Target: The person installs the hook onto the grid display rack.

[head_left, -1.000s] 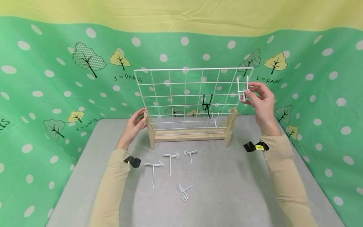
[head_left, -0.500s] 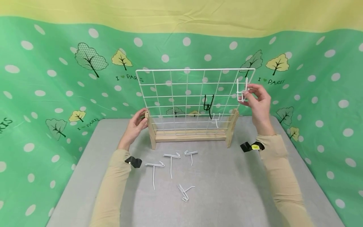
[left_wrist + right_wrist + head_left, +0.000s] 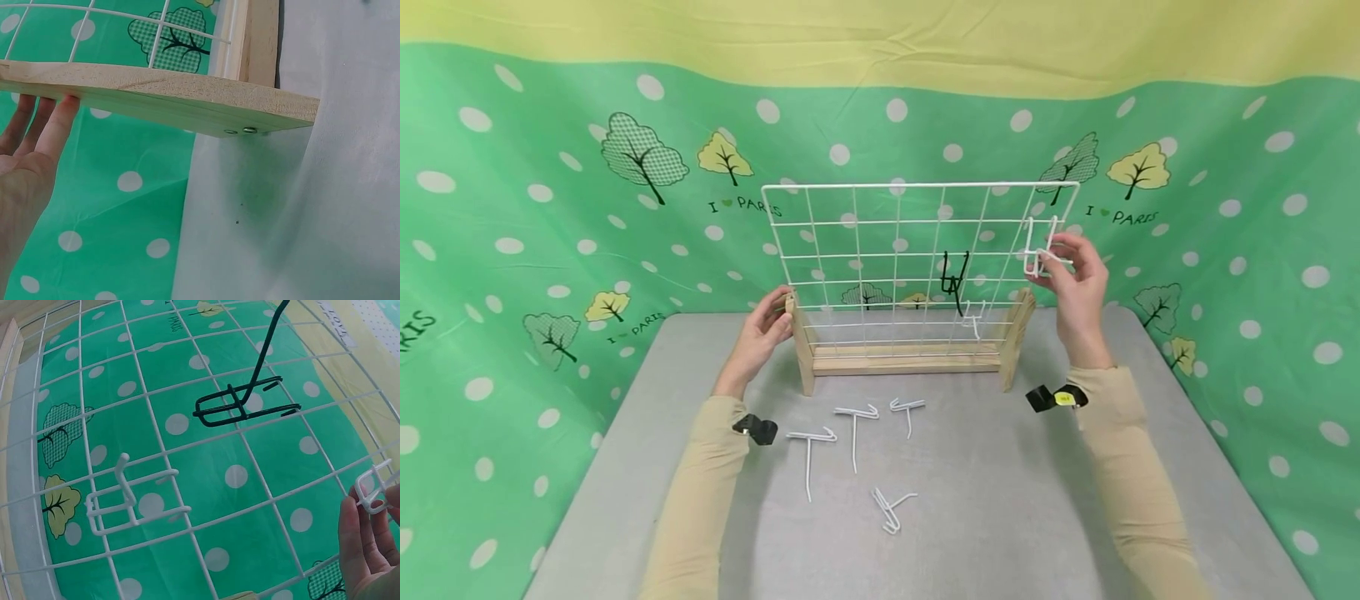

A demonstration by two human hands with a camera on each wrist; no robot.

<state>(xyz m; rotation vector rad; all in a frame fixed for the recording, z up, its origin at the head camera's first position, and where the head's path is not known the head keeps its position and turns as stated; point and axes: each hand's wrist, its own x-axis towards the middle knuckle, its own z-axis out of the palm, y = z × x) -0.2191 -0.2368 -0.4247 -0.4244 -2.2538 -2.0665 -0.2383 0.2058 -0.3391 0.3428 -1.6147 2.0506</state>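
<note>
In the head view, my right hand (image 3: 1078, 275) pinches a white wire hook (image 3: 1028, 246) at the upper right of the white wire grid (image 3: 853, 221). The hook's two prongs point up and overlap the right column of wires. The right wrist view shows this hook (image 3: 369, 490) between thumb and fingers at the grid's edge. My left hand (image 3: 760, 333) holds the left post (image 3: 801, 350) of the wooden stand that bears the grid. In the left wrist view, straight fingertips touch the post's outer side (image 3: 156, 103); the thumb is hidden there.
A black hook (image 3: 953, 283) and a smaller white hook (image 3: 974, 321) hang on the grid's right half. Several white hooks lie on the grey table (image 3: 985, 492) before the stand, one of them (image 3: 891, 508) nearest. A green patterned cloth (image 3: 482, 275) surrounds the table.
My right hand has moved slightly down and left with the white hook, bringing its prongs from above the second wire down to about that wire's level. The left hand stays on the post.
</note>
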